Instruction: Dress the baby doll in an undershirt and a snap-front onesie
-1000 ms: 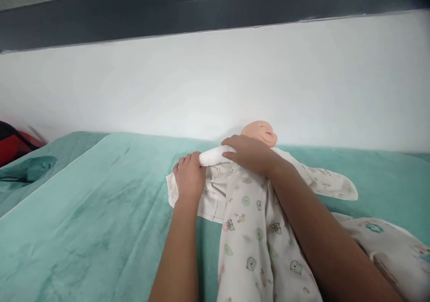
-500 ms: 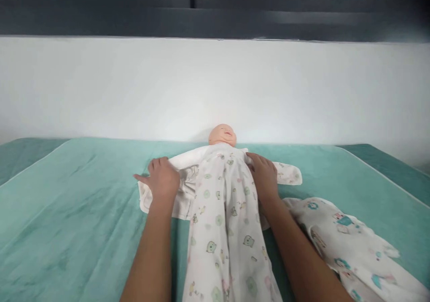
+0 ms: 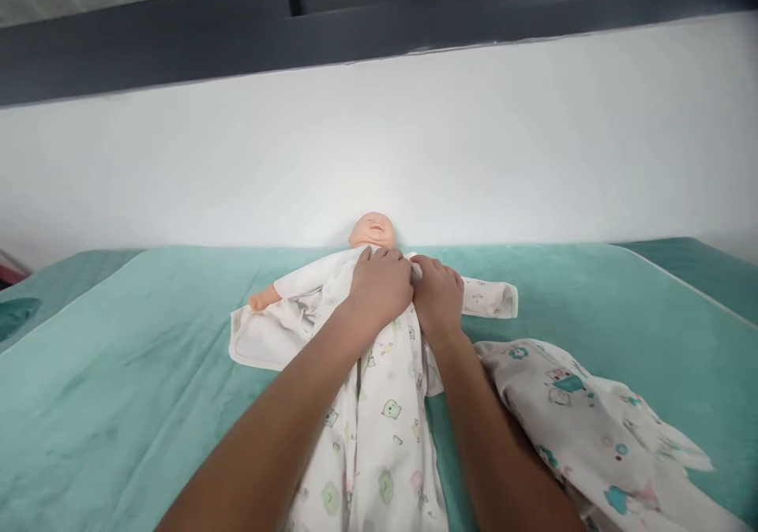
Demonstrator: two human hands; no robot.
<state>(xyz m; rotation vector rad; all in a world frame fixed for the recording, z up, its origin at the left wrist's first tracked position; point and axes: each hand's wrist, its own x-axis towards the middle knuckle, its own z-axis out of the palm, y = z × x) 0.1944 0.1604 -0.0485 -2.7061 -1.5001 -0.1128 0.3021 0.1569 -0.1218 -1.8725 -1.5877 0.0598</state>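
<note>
Your left hand (image 3: pixel 382 286) has left the doll's outstretched arm on your left side since the frame half a second ago and now lies on its chest, beside your right hand (image 3: pixel 439 291). That arm's small bare hand (image 3: pixel 264 298) is now uncovered. The fingers of both your hands are bent and drawn in. A bit of white cloth (image 3: pixel 416 271) pokes out between them, but your palms face away, so you cannot tell from here how firmly either hand grips it.

You have one doll (image 3: pixel 373 230) on its back, its head just beyond your fingers, near the wall (image 3: pixel 379 145). One printed garment (image 3: pixel 391 453) covers its body beneath your hands and runs down between your forearms; one of its sleeves (image 3: pixel 496 298) lies spread to the right of your right hand. A second printed garment (image 3: pixel 592 413) lies rumpled beside your right forearm, apart from the first. That makes one doll and two printed garments, all on one green cover (image 3: pixel 148 374).
</note>
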